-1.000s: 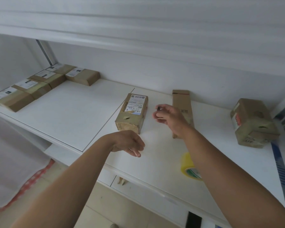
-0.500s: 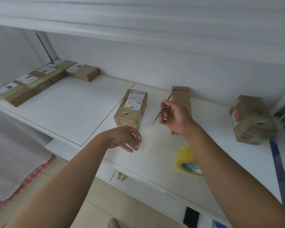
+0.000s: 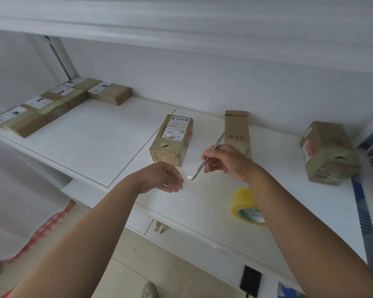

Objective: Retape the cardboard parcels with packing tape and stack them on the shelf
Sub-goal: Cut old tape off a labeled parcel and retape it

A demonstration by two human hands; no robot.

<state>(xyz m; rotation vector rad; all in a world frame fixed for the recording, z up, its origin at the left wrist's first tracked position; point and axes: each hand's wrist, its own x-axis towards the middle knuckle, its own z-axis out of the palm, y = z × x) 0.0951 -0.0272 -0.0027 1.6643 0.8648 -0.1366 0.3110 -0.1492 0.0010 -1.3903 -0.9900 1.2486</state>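
A labelled cardboard parcel (image 3: 171, 140) lies on the white shelf board (image 3: 84, 134), just beyond my hands. My left hand (image 3: 164, 177) hovers in front of it with curled fingers that seem to pinch a faint strip of clear tape (image 3: 188, 178). My right hand (image 3: 226, 162) pinches a thin metal blade (image 3: 205, 162), its tip pointing down-left at that strip. A tall narrow parcel (image 3: 236, 127) stands behind my right hand. Another parcel (image 3: 327, 151) sits at the far right. The yellow tape roll (image 3: 244, 203) lies under my right forearm.
A row of several labelled parcels (image 3: 58, 100) lines the shelf's back left corner. An upper shelf (image 3: 181, 29) hangs low overhead. A black flat object (image 3: 250, 280) sits below the front edge, and the floor with my shoe (image 3: 149, 290) shows underneath.
My right hand has swung the blade out and lowered its tip toward my left hand's fingers. My left hand stays in front of the labelled parcel.
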